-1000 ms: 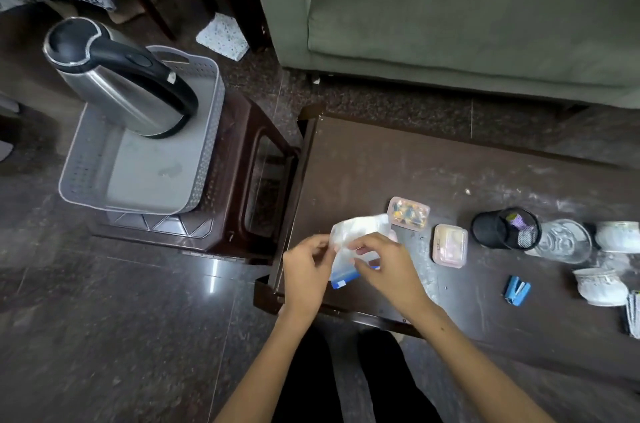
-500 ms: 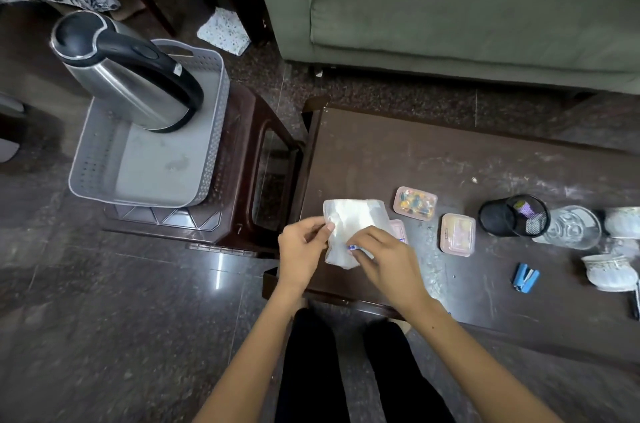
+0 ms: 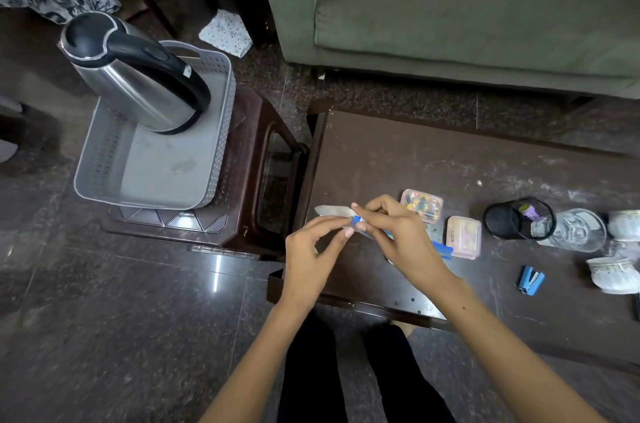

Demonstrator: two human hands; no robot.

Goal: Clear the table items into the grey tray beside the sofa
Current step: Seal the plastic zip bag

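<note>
Table (image 3: 398, 152) dark, scuffed | floor (image 3: 104, 336) glossy stone | sofa (image 3: 467, 7) green

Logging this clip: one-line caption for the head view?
Both hands pinch a white-and-blue packet over the table; kettle stands in grey tray.

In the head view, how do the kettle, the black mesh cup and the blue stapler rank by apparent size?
1. kettle, though nearer the camera
2. black mesh cup
3. blue stapler
</note>
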